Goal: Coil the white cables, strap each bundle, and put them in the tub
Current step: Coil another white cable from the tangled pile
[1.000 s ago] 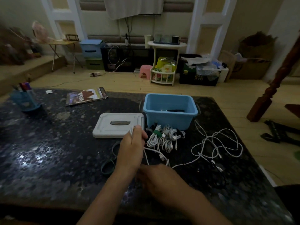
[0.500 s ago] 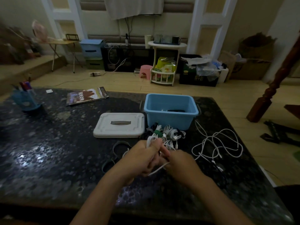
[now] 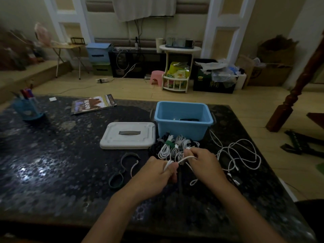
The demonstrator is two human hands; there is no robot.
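Hands (image 3: 177,170) drawn apart, white cable (image 3: 185,159) stretched between, tub (image 3: 184,128) beyond

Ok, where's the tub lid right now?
In the head view the white lid lies flat on the dark table, left of centre, beside the blue tub on its left and beyond the left hand.

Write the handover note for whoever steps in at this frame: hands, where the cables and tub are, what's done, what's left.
Left hand grips one end of a white cable; right hand holds the other part, mid-coil.
Blue tub stands open at the table's far side, its lid beside it on the left; something dark lies inside, hard to tell what.
Done: a pile of coiled bundles sits in front of the tub, not yet in it.
Left: finish this coil and strap it; coil the loose cables on the right; loose straps lie left of the hands; move the bundles into the tub.
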